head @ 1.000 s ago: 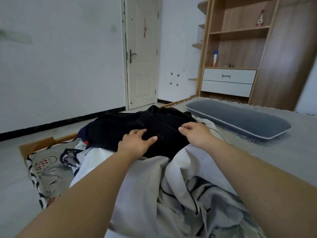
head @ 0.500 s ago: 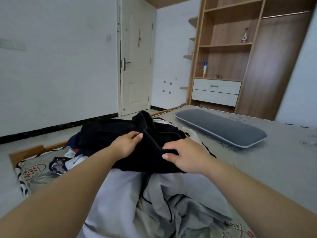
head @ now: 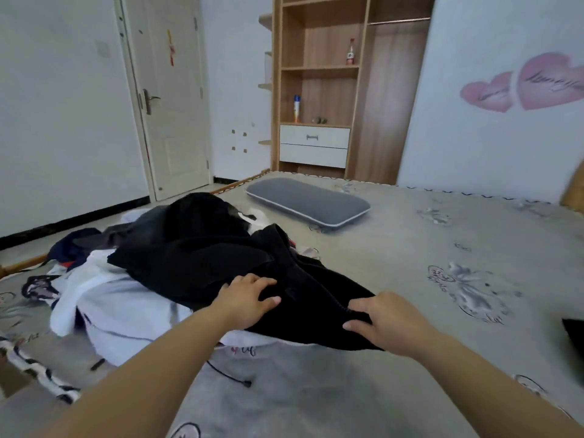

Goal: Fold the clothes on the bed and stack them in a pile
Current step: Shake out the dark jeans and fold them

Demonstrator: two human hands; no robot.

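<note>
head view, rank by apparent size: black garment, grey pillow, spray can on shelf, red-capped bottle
1. black garment, both hands on it; nearest the camera, which inflates it
2. grey pillow
3. spray can and red-capped bottle: both small and far off, look about alike, so not ranked

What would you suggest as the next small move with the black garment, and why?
Probably draw the black garment further right onto the bare bed sheet. The right hand pinches its edge and the left hand rests on it, yet most of it is bunched over the white clothes.
</note>
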